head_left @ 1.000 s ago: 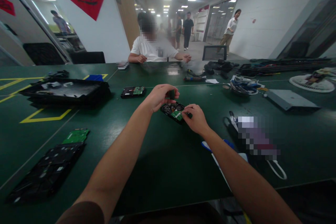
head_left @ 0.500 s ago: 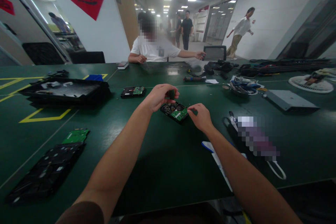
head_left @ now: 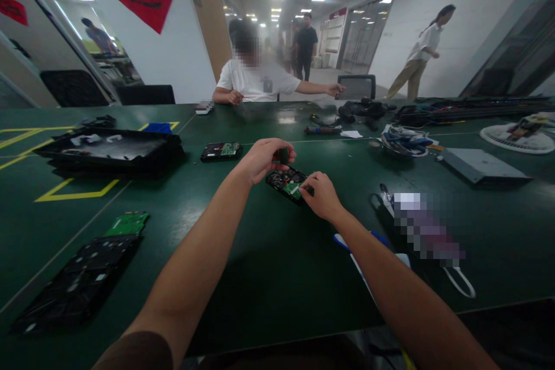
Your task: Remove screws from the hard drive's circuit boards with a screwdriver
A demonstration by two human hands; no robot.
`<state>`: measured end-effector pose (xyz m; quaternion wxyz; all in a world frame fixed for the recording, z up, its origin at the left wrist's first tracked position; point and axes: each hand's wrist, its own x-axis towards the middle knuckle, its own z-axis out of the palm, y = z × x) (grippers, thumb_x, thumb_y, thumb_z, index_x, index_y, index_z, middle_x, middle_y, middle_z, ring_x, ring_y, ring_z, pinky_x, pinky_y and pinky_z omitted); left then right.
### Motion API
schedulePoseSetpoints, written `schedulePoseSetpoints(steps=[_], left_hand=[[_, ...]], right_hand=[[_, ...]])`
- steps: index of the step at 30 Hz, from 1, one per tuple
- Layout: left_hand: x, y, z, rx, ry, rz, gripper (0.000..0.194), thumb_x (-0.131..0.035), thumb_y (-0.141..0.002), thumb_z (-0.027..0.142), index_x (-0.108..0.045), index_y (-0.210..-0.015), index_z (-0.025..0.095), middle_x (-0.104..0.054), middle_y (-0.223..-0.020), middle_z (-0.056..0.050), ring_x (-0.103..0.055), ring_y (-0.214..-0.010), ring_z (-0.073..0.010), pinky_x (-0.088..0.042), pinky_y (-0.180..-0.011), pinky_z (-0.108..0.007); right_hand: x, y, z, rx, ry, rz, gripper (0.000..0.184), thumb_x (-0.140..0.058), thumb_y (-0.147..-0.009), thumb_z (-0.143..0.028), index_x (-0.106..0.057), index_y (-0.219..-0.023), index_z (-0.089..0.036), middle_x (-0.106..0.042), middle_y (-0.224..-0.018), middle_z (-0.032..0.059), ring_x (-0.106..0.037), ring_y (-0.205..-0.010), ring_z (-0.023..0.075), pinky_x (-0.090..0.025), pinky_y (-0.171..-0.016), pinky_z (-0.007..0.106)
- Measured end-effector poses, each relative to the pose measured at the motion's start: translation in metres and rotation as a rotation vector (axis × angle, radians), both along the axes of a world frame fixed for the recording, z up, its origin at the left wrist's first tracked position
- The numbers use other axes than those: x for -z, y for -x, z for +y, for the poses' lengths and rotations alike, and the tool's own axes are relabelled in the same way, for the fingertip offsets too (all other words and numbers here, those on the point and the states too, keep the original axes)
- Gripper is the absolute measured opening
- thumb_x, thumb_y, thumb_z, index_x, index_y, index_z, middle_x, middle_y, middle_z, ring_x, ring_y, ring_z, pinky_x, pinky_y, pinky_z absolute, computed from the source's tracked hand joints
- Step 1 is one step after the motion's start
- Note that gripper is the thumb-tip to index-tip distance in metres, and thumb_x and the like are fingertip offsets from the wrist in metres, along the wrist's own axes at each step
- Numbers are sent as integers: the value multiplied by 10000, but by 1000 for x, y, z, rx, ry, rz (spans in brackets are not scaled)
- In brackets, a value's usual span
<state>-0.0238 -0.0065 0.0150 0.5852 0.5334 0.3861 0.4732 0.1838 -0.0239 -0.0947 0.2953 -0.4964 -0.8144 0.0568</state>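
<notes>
Right hand [head_left: 321,193] moved onto flat black hard drive [head_left: 275,178] with green circuit board [head_left: 292,189], on dark-green worktop [head_left: 264,254]; fingertips nearly pinched, contents unclear. Left hand [head_left: 266,157] half-curled above drive, hold unclear. Step likely board-edge work; next needed steady pinch.

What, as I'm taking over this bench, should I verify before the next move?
1. Black drive shows its green board upward: ok.
2. Left hand is at the drive's far side: ok.
3. What the left hand holds: cannot tell; the dark area within its curl is unreadable.
4. Right hand grips the drive: cannot tell; it's at the right end.
5. Blue-and-white item fully visible: not ok; the right forearm covers part.
6. Co-worker's hands away from the drive: ok.
</notes>
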Motion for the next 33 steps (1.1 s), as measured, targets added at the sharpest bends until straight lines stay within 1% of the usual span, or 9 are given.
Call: schedulePoseSetpoints(steps=[7, 15, 22, 26, 33], left_hand=[[0, -1, 0, -4, 6, -5, 178, -644, -803, 296, -715, -858, 142, -714, -914, -142, -669, -799, -204, -521, -615, -301], [0, -1, 0, -2, 6, -6, 182, -652, -796, 297, -718, -860, 140, -719, -916, -144, -670, -804, -206, -520, -622, -302], [1, -1, 1, 2, -1, 5, 191, -651, -798, 303, -714, -861, 134, -714, -906, -137, -671, -801, -204, -526, -610, -290], [0, -1, 0, 3, 5, 4, 194, -649, -793, 299, -707, -869, 130, -713, -895, -126, -674, -795, -198, -528, -612, -286], [1, 0, 2, 4, 7, 11, 191, -642, -810, 297, -711, -876, 132, -718, -908, -140, -673, -802, -199, -530, -626, -293]], right_hand=[[-3, 11, -6, -66, -9, 26, 59, -686, -879, -268, -727, -893, -227, -612, -1062, 72, -535, -1019, 243, -427, -920, 413], [0, 12, -4, -71, 10, 53, 60, -733, -855, -287, -744, -827, -235, -634, -1083, 61, -546, -1027, 240, -409, -954, 442], [-1, 14, -4, -86, 0, 92, 57, -760, -837, -260, -759, -783, -245, -673, -1087, 48, -562, -1042, 248, -417, -940, 445], [1, 14, -3, -99, -3, 115, 42, -774, -828, -258, -764, -788, -251, -683, -1099, 44, -572, -1044, 251, -420, -945, 457], [1, 16, -4, -91, -6, 113, 45, -769, -831, -243, -764, -787, -253, -693, -1115, 42, -579, -1062, 261, -428, -931, 462]])
